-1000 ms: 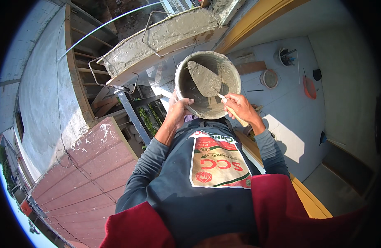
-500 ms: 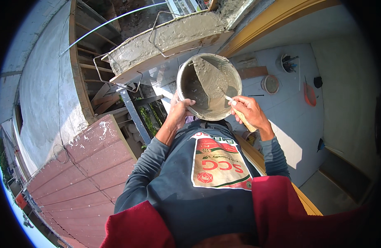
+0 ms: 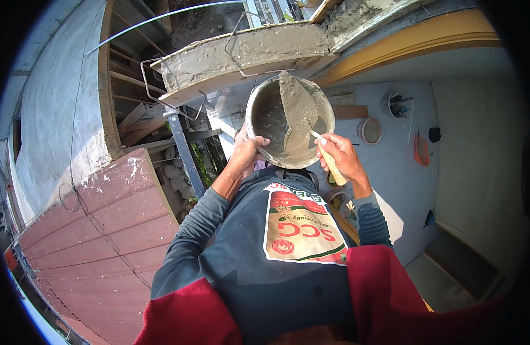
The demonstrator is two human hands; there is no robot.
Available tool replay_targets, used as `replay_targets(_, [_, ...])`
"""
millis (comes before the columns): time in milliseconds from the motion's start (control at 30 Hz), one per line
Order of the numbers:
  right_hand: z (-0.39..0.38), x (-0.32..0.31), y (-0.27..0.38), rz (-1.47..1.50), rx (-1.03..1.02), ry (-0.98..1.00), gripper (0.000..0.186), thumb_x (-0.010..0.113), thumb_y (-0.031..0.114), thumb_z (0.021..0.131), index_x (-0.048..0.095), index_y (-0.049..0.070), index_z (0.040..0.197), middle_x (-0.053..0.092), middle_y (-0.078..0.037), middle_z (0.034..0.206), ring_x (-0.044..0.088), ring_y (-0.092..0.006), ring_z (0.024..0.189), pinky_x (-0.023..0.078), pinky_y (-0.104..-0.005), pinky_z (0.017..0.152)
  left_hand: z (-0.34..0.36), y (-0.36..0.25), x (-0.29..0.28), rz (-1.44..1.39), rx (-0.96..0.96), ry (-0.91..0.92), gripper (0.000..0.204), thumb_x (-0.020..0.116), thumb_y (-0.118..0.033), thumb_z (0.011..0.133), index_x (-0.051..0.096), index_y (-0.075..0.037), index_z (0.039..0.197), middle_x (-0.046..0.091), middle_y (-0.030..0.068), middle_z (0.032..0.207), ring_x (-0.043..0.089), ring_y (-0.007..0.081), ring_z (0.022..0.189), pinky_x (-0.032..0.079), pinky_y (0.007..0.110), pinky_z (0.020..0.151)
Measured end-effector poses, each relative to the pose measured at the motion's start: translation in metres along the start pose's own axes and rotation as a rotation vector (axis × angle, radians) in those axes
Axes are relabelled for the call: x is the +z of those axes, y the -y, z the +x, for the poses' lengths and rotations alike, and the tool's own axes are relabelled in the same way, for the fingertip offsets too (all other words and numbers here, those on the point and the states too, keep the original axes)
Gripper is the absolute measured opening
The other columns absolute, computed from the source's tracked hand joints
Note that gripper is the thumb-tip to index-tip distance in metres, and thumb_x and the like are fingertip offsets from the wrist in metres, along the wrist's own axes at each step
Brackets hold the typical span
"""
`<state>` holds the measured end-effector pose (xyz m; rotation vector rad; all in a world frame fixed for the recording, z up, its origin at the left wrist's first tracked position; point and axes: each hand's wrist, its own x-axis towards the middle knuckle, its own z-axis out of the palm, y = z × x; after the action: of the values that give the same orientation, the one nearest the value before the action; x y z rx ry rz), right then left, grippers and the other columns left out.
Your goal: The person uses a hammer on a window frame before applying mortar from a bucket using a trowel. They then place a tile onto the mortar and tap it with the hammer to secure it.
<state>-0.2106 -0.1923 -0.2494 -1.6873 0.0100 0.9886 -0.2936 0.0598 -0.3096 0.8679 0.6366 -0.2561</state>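
In front of my body is a round bucket (image 3: 261, 146) with wet grey mortar on its inner wall and bottom. My left hand (image 3: 248, 154) grips its near left rim, thumb over the edge. A pointed trowel (image 3: 299, 106), its blade coated in mortar, lies over the bucket mouth with the tip at the far rim. My right hand (image 3: 341, 158) is closed around the trowel's wooden handle (image 3: 334, 169), at the bucket's right side. Just beyond the bucket runs a ledge (image 3: 248, 52) faced with wet mortar.
Bent metal rods (image 3: 201, 106) stick out from the ledge. A yellow beam (image 3: 409, 40) runs to the upper right. Below right, on a tiled floor (image 3: 391, 149), stand a small bucket (image 3: 369, 131), a bucket of tools (image 3: 394, 104) and an orange basin (image 3: 421, 150). Reddish boards (image 3: 104, 213) slope at left.
The trowel blade has swung more upright, and its tip has moved right and up to the bucket's far rim. The surroundings have shifted slightly in view. Both hands keep their holds.
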Motion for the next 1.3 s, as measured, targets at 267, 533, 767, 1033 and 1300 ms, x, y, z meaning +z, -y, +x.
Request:
replay_targets(267, [0.036, -0.003, 0.089, -0.333, -0.256, -0.073, 0.032, 0.057, 0.029, 0.102, 0.064, -0.001, 0.111, 0.062, -0.002, 0.078, 0.057, -0.006, 0.059, 0.047, -0.0219, 0.051, 0.007, 0.003, -0.009, -0.015, 0.012, -0.002, 0.067, 0.055, 0.004, 0.078, 0.039, -0.005, 0.142, 0.06, 0.0164, 0.117, 0.071, 0.0277, 0.085, 0.065, 0.04, 0.063])
replay_targets(533, [0.08, -0.032, 0.154, -0.864, -0.301, -0.108, 0.034, 0.059, 0.034, 0.097, 0.066, 0.001, 0.1, 0.056, -0.001, 0.068, 0.05, -0.0083, 0.055, 0.042, -0.0274, 0.049, 0.008, 0.007, -0.012, 0.003, 0.014, 0.01, 0.073, 0.054, 0.006, 0.075, 0.037, -0.006, 0.145, 0.059, 0.0147, 0.118, 0.07, 0.0264, 0.087, 0.066, 0.036, 0.061])
replay_targets(767, [0.064, -0.048, 0.151, -0.614, -0.167, -0.195, 0.032, 0.061, 0.032, 0.096, 0.068, 0.001, 0.104, 0.061, -0.002, 0.074, 0.058, -0.0095, 0.059, 0.046, -0.0254, 0.051, 0.017, 0.021, -0.018, 0.023, 0.042, -0.027, 0.073, 0.06, -0.001, 0.074, 0.041, -0.007, 0.145, 0.061, 0.0094, 0.106, 0.066, 0.0182, 0.078, 0.053, 0.026, 0.045])
replay_targets(1033, [0.061, -0.038, 0.107, -1.308, -0.667, -0.747, 0.028, 0.068, 0.023, 0.091, 0.069, 0.004, 0.112, 0.068, -0.014, 0.097, 0.067, -0.037, 0.083, 0.053, -0.0436, 0.07, 0.022, 0.012, -0.019, 0.033, -0.001, 0.036, 0.076, 0.053, 0.007, 0.075, 0.035, -0.007, 0.148, 0.056, 0.0144, 0.125, 0.067, 0.0281, 0.099, 0.066, 0.037, 0.063])
replay_targets(1300, [-0.004, -0.033, 0.114, -0.955, -0.507, -0.449, 0.03, 0.068, 0.021, 0.09, 0.068, -0.002, 0.109, 0.068, -0.021, 0.088, 0.066, -0.0371, 0.077, 0.051, -0.0421, 0.07, 0.018, 0.006, -0.019, 0.021, 0.004, 0.034, 0.076, 0.054, 0.006, 0.076, 0.036, -0.009, 0.148, 0.057, 0.0152, 0.125, 0.068, 0.0294, 0.099, 0.066, 0.038, 0.065])
